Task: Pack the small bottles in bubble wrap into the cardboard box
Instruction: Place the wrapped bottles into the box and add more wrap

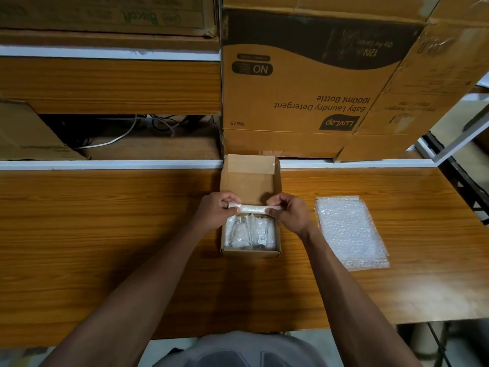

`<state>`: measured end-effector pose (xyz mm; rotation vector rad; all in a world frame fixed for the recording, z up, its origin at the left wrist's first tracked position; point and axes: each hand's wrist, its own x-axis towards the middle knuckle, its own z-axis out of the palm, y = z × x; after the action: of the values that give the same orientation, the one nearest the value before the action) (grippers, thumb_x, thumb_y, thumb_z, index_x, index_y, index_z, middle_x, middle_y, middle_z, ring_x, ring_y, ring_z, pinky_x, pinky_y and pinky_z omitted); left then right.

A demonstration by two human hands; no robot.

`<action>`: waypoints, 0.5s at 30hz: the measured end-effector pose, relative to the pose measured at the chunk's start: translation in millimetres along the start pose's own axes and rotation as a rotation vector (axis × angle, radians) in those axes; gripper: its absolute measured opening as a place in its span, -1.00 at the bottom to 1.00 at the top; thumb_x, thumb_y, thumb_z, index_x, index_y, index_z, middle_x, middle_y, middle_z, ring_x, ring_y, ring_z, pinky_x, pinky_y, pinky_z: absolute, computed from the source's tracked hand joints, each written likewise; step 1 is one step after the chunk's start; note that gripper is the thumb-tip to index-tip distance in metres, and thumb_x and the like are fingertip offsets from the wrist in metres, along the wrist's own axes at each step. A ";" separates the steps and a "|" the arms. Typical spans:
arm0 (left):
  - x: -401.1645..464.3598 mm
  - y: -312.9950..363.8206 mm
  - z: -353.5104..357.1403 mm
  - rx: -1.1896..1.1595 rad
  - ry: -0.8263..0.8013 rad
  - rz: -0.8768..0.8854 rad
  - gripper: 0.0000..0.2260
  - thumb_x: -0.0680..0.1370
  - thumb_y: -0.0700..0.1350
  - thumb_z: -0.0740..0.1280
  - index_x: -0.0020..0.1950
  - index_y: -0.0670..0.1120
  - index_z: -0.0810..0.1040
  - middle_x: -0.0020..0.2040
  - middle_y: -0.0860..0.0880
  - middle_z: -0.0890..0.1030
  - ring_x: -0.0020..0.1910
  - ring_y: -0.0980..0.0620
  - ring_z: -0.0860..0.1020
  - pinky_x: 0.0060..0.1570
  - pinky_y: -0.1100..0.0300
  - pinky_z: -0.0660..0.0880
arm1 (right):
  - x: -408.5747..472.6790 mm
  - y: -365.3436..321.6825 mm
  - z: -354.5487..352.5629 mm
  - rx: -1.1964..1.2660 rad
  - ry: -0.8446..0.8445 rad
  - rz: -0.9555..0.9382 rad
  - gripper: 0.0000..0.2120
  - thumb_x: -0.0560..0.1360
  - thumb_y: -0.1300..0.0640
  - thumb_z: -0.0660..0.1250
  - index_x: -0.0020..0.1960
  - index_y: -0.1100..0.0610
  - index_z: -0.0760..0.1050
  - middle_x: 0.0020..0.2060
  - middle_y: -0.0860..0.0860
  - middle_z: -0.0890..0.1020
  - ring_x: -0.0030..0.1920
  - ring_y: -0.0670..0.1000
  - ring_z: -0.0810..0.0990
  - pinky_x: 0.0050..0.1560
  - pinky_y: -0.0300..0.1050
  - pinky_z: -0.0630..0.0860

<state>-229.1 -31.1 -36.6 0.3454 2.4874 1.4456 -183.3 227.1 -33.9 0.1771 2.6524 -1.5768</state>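
Evidently both hands (215,209) (287,211) on wrapped bottle (254,208), perhaps.

Both hands (215,210) (287,211) pinching, arms extended.

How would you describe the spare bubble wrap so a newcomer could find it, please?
On the wooden table, look right of the small open box. The bubble wrap lies flat there, a clear stack apart from both hands, unlike the wrapped pieces inside the box.

Wrapped bottles (250,233) lie in the box (250,254) on the table (105,234), bubble wrap sheets (350,231) to its right.
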 end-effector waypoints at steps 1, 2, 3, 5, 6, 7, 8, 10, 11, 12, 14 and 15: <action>1.4 -1.9 2.2 0.067 0.019 0.040 -0.83 0.53 -0.18 0.57 0.06 0.03 0.73 0.02 0.16 0.72 -0.04 0.20 0.69 -0.02 0.22 0.65 | 0.5 -1.0 2.8 -0.085 0.021 -0.038 -0.80 0.47 0.23 0.59 0.04 0.03 0.70 -0.05 -0.12 0.73 0.00 -0.10 0.68 0.13 -0.23 0.59; 2.7 -3.8 4.7 0.138 0.034 0.086 -0.83 0.53 -0.20 0.57 0.06 0.02 0.72 0.01 0.14 0.71 -0.06 0.19 0.67 -0.03 0.19 0.66 | 0.9 -1.7 5.9 -0.150 0.035 -0.072 -0.80 0.49 0.24 0.57 0.07 0.05 0.71 -0.03 -0.10 0.74 -0.02 -0.13 0.67 0.08 -0.34 0.56; 3.9 -6.1 7.5 0.193 0.048 0.139 -0.82 0.53 -0.21 0.56 0.05 0.02 0.71 0.01 0.12 0.69 -0.05 0.19 0.64 -0.03 0.16 0.65 | 0.4 -2.1 8.1 -0.203 0.039 -0.103 -0.82 0.51 0.26 0.55 0.08 0.09 0.71 -0.01 -0.06 0.74 -0.06 -0.16 0.66 -0.01 -0.46 0.51; 4.6 -10.6 12.0 0.282 0.057 0.215 -0.81 0.53 -0.24 0.54 0.07 0.00 0.69 0.04 0.10 0.65 -0.01 0.16 0.61 -0.01 0.13 0.63 | -0.6 -0.5 12.5 -0.307 0.029 -0.162 -0.87 0.57 0.25 0.49 0.10 0.13 0.69 0.01 0.00 0.71 -0.13 -0.16 0.64 -0.15 -0.53 0.43; 3.9 -11.9 13.0 0.330 0.057 0.248 -0.80 0.53 -0.25 0.53 0.09 -0.01 0.68 0.06 0.08 0.63 0.00 0.14 0.60 -0.01 0.14 0.61 | -0.2 1.2 14.0 -0.361 0.027 -0.185 -0.87 0.58 0.24 0.47 0.12 0.12 0.69 0.03 0.01 0.69 -0.12 -0.11 0.64 -0.16 -0.51 0.43; 3.3 -14.6 13.9 0.380 0.055 0.286 -0.79 0.53 -0.26 0.52 0.11 -0.02 0.67 0.08 0.07 0.62 0.01 0.11 0.59 -0.01 0.14 0.60 | -0.9 1.2 15.3 -0.416 0.030 -0.218 -0.86 0.59 0.24 0.46 0.13 0.11 0.69 0.04 0.02 0.67 -0.09 -0.07 0.64 -0.13 -0.46 0.45; 2.5 -17.2 14.6 0.426 0.052 0.327 -0.77 0.53 -0.27 0.52 0.13 -0.03 0.66 0.09 0.06 0.62 0.00 0.08 0.60 -0.02 0.13 0.60 | -0.2 2.6 15.9 -0.459 0.040 -0.255 -0.85 0.58 0.26 0.45 0.12 0.11 0.69 0.04 0.03 0.67 -0.06 -0.06 0.63 -0.09 -0.39 0.45; 1.4 -22.4 15.9 0.509 0.049 0.393 -0.75 0.51 -0.28 0.52 0.14 -0.04 0.66 0.08 0.04 0.61 -0.03 0.02 0.62 -0.08 0.11 0.62 | 0.1 6.5 17.1 -0.502 0.024 -0.295 -0.82 0.57 0.31 0.43 0.12 0.12 0.69 0.05 0.01 0.67 -0.02 -0.08 0.57 -0.02 -0.40 0.37; 1.2 -24.0 16.3 0.546 0.054 0.420 -0.74 0.50 -0.29 0.52 0.13 -0.05 0.66 0.07 0.03 0.61 -0.05 0.00 0.63 -0.11 0.09 0.62 | -0.5 7.4 17.1 -0.518 0.007 -0.275 -0.81 0.58 0.31 0.42 0.12 0.11 0.69 0.06 -0.01 0.65 0.00 -0.07 0.58 -0.02 -0.41 0.35; 1.7 -25.5 17.0 0.578 0.058 0.446 -0.74 0.48 -0.30 0.52 0.11 -0.05 0.66 0.05 0.02 0.61 -0.06 -0.02 0.62 -0.14 0.07 0.61 | -0.2 9.9 17.2 -0.486 -0.009 -0.226 -0.81 0.59 0.30 0.40 0.13 0.09 0.69 0.08 0.01 0.65 0.02 -0.03 0.59 -0.02 -0.38 0.38; 3.5 -27.9 18.4 0.645 0.071 0.504 -0.73 0.46 -0.32 0.52 0.08 -0.06 0.65 0.02 0.01 0.61 -0.06 -0.04 0.61 -0.12 0.04 0.58 | 1.1 17.7 20.8 -0.387 -0.047 -0.146 -0.82 0.62 0.29 0.36 0.11 0.12 0.70 0.10 0.12 0.65 0.09 0.08 0.58 0.10 -0.19 0.47; 4.5 -29.4 19.0 0.676 0.077 0.532 -0.73 0.45 -0.32 0.51 0.08 -0.05 0.65 0.01 0.01 0.61 -0.03 -0.04 0.61 -0.09 0.02 0.55 | 2.4 19.4 23.5 -0.298 -0.052 -0.104 -0.83 0.63 0.27 0.34 0.10 0.14 0.70 0.12 0.13 0.66 0.14 0.11 0.58 0.19 -0.07 0.49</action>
<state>-229.6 -28.4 -71.7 1.1613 3.0303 0.6879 -183.5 215.8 -62.3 -0.0152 2.8528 -1.1684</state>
